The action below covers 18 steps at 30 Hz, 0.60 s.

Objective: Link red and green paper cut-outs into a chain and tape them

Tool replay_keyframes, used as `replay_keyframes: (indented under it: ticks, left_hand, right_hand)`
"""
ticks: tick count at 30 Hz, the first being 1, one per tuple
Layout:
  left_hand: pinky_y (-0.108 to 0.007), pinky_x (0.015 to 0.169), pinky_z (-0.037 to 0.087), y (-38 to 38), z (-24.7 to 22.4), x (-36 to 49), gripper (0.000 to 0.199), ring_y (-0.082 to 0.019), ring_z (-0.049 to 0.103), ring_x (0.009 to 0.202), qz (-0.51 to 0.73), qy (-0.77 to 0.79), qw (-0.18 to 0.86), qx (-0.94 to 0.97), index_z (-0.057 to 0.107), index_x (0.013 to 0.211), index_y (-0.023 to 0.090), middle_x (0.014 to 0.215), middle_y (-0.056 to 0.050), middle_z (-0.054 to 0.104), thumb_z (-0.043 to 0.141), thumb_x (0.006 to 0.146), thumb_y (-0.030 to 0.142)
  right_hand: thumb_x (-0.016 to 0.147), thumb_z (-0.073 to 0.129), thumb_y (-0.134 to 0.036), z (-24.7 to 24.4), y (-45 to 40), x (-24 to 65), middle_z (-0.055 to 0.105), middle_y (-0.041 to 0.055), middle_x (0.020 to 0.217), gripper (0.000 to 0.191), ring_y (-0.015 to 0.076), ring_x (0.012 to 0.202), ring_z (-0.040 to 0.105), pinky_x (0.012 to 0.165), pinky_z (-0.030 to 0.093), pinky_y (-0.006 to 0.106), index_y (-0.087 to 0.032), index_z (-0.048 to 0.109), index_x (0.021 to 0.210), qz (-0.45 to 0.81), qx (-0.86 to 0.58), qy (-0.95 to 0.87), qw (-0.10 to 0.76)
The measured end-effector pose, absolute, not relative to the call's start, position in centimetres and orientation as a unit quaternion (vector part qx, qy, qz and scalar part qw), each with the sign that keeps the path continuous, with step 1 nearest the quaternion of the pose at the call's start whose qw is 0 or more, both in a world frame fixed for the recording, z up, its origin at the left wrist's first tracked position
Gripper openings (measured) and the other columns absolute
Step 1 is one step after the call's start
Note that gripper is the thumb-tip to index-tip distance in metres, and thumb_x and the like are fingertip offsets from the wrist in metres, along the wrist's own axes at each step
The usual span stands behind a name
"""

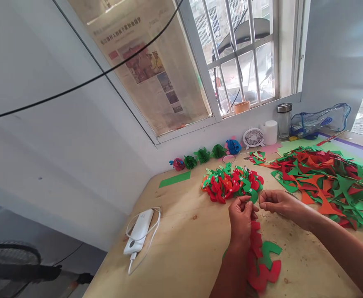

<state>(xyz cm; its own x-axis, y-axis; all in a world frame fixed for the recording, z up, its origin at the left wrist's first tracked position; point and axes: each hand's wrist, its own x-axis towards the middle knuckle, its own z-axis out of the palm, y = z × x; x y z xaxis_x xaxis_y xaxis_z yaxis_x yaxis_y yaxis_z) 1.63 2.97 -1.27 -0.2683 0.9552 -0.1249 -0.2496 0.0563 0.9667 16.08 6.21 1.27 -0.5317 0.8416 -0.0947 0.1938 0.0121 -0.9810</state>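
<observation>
My left hand (pixel 242 215) is closed near the table's middle, its fingers pinching a green curved piece (pixel 253 195) that sticks up above them. Just to the right, my right hand (pixel 276 203) has its thumb and fingertips pressed together; anything between them is too small to name. Beyond both hands lies a heap of red and green cut pieces (pixel 223 186), some with small white squares. A strip of red pieces (pixel 257 277) runs down beside my left forearm, with a green arched piece (pixel 270 253) against it.
At the right spreads a large pile of green, red and orange scraps (pixel 327 182). A white power bank (pixel 140 229) with its cable lies left. Paper ornaments (pixel 203 155), a small fan (pixel 253 138) and a glass jar (pixel 283 122) line the back wall.
</observation>
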Motion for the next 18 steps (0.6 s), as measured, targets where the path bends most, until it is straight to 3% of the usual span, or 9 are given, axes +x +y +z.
replay_keyframes:
  ticks: [18]
  left_hand:
    - [-0.020, 0.044, 0.039, 2.9, -1.6, 1.6, 0.038, -0.010, 0.054, 0.042, 0.598, 0.514, 0.510, 0.344, 0.059, 0.078, 0.012, 0.053, -0.002, 0.061, 0.075, 0.060, 0.042]
  right_hand:
    - [0.075, 0.063, -0.046, 0.2, 6.5, 16.0, 0.044, -0.0031, 0.064, 0.030, 0.0101, 0.060, 0.035, 0.055, 0.028, 0.024, -0.017, 0.054, 0.072, 0.607, -0.361, -0.645, 0.292]
